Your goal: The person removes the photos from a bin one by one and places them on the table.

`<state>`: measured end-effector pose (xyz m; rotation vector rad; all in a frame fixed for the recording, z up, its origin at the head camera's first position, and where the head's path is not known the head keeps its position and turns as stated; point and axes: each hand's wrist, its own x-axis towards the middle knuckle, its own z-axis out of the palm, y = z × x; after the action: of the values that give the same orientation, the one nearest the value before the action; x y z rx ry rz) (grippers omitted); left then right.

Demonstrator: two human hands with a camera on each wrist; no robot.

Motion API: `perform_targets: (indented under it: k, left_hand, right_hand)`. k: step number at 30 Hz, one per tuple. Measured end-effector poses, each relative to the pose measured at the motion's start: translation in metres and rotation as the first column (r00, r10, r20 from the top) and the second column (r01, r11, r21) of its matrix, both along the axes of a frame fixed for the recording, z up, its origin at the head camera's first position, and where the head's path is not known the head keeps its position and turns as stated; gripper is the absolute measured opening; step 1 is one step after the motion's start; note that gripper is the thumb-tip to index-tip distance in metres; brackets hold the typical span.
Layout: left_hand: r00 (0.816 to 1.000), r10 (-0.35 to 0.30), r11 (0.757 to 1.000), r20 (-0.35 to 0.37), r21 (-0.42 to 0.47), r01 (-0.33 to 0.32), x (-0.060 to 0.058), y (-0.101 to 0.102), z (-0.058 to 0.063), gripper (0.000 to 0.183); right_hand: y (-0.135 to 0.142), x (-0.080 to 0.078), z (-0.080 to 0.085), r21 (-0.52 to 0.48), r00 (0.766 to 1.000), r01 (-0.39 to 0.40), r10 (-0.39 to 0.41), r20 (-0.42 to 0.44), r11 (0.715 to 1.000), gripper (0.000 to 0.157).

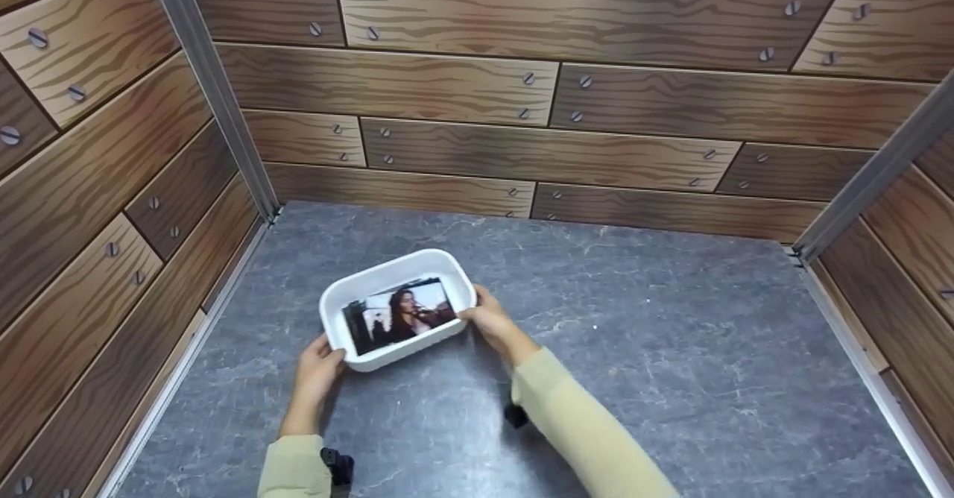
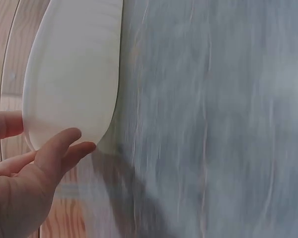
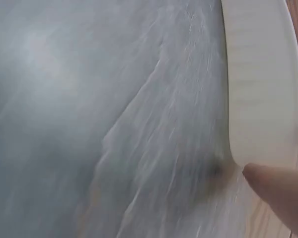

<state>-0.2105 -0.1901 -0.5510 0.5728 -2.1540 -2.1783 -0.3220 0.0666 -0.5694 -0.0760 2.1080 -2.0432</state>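
A white rectangular plastic tub (image 1: 406,350) with rounded corners sits slantwise left of centre in the head view. Inside it lies a photo print (image 1: 410,310) of a long-haired person, with dark edges of what look like further prints showing at its left side. My left hand (image 1: 317,371) grips the near left corner of the tub, thumb on the rim. At the right end my right hand (image 1: 493,319) holds the other corner the same way. Both wrist views show the tub's outer wall (image 2: 74,74) close to the dark surface, with fingers (image 3: 278,193) against its corner.
Underneath is a grey marbled surface (image 1: 671,349). Wood-plank-patterned panels (image 1: 462,88) rise at the back and both sides, joined by metal corner posts (image 1: 216,88). A small black device (image 1: 337,467) is worn at the left sleeve.
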Motion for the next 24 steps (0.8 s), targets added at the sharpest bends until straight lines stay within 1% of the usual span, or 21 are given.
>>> perform_targets:
  k: [1, 3, 5, 6, 8, 9, 10, 11, 13, 14, 15, 17, 19, 20, 22, 24]
  left_hand:
    - [1.0, -0.015, 1.0, 0.0, -0.002, 0.015, -0.002, 0.006, -0.001, 0.058]
    - [0.999, -0.049, 0.999, -0.006, -0.007, 0.049, -0.006, 0.018, -0.003, 0.059]
    - [0.998, -0.059, 0.998, -0.016, -0.012, 0.058, -0.009, 0.028, -0.004, 0.058]
    - [0.998, -0.064, 0.998, -0.014, -0.017, 0.064, -0.011, 0.032, -0.004, 0.058]
    - [0.997, -0.08, 0.997, -0.017, -0.017, 0.08, -0.012, 0.04, -0.006, 0.057]
    - [0.996, -0.088, 0.996, -0.013, -0.019, 0.088, -0.013, 0.045, -0.006, 0.056]
    - [0.995, -0.096, 0.995, -0.007, -0.021, 0.096, -0.013, 0.049, -0.006, 0.055]
    - [0.993, -0.114, 0.993, -0.003, -0.021, 0.114, -0.014, 0.053, -0.007, 0.055]
    - [0.989, -0.146, 0.989, 0.006, -0.02, 0.147, -0.014, 0.061, -0.007, 0.053]
    - [0.987, -0.161, 0.987, 0.006, -0.016, 0.161, -0.014, 0.065, -0.007, 0.053]
    - [0.984, -0.175, 0.984, 0.01, -0.013, 0.176, -0.014, 0.069, -0.006, 0.052]
    - [0.979, -0.203, 0.979, 0.006, -0.008, 0.203, -0.013, 0.076, -0.005, 0.051]
    - [0.976, -0.22, 0.976, 0.006, 0.002, 0.22, -0.011, 0.082, -0.004, 0.05]
    - [0.974, -0.228, 0.974, 0.007, 0.008, 0.228, -0.01, 0.086, -0.003, 0.05]
    - [0.967, -0.256, 0.966, 0.008, 0.018, 0.256, -0.007, 0.093, -0.002, 0.05]
    - [0.956, -0.293, 0.956, 0.004, 0.027, 0.293, -0.006, 0.1, -0.001, 0.05]
  right_hand:
    - [0.012, -0.009, -0.021, -0.015, 1.0, 0.009, -0.009, -0.012, 1.0, 0.069]
    - [0.036, -0.033, -0.071, -0.03, 0.999, 0.045, -0.046, -0.024, 0.999, 0.073]
    - [0.058, -0.055, -0.121, -0.063, 0.996, 0.051, -0.055, -0.068, 0.997, 0.073]
    - [0.07, -0.063, -0.142, -0.087, 0.995, 0.042, -0.049, -0.084, 0.995, 0.073]
    - [0.088, -0.063, -0.156, -0.157, 0.996, 0.02, -0.033, -0.083, 0.987, 0.073]
    - [0.097, -0.057, -0.155, -0.197, 0.997, 0.003, -0.019, -0.078, 0.98, 0.071]
    - [0.105, -0.047, -0.149, -0.25, 0.996, -0.021, 0.0, -0.087, 0.968, 0.069]
    - [0.11, -0.033, -0.133, -0.266, 0.998, -0.018, 0.001, -0.063, 0.964, 0.069]
    - [0.116, 0.003, -0.089, -0.251, 0.999, 0.007, -0.015, -0.031, 0.968, 0.07]
    - [0.117, 0.02, -0.07, -0.228, 0.999, 0.019, -0.025, -0.024, 0.974, 0.07]
    - [0.118, 0.037, -0.047, -0.19, 0.999, 0.035, -0.037, -0.008, 0.981, 0.071]
    - [0.117, 0.067, -0.009, -0.09, 0.997, 0.079, -0.077, 0.024, 0.993, 0.073]
    - [0.119, 0.085, 0.009, -0.044, 0.995, 0.093, -0.092, 0.022, 0.995, 0.072]
    - [0.122, 0.092, 0.014, -0.027, 0.994, 0.107, -0.106, 0.028, 0.994, 0.071]
    - [0.128, 0.102, 0.018, 0.004, 0.989, 0.142, -0.142, 0.029, 0.99, 0.07]
    - [0.135, 0.11, 0.018, 0.022, 0.984, 0.175, -0.176, 0.026, 0.984, 0.07]
